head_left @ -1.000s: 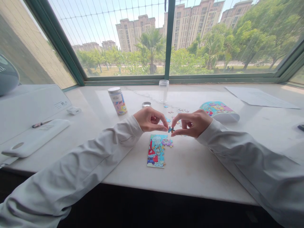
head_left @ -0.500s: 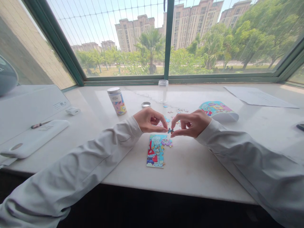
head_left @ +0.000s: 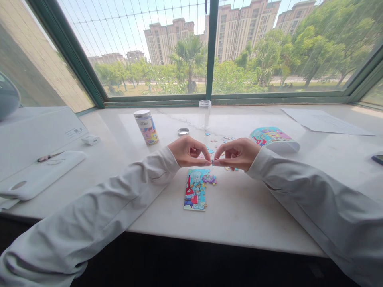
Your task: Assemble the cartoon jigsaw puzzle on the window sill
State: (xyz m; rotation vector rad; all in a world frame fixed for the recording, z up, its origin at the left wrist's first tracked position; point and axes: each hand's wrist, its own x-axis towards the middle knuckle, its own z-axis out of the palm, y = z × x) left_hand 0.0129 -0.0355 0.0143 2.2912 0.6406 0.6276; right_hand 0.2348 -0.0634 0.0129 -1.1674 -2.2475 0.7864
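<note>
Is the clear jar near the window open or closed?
Open: the clear jar shows its bare threaded rim, and a loose metal lid lies nearby.

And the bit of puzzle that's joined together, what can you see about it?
The joined puzzle section lies flat on the pale, marble-looking tabletop, longer than it is wide. Its left and near edges look straight, while the right edge is bumpy with knobs and gaps. A purple-patterned part sticks out at the upper right. The picture is cartoon-like, mostly light blue, with red, white and dark blue. It looks like printed card. Neither hand touches it; the finer drawing is too small to make out.
</note>
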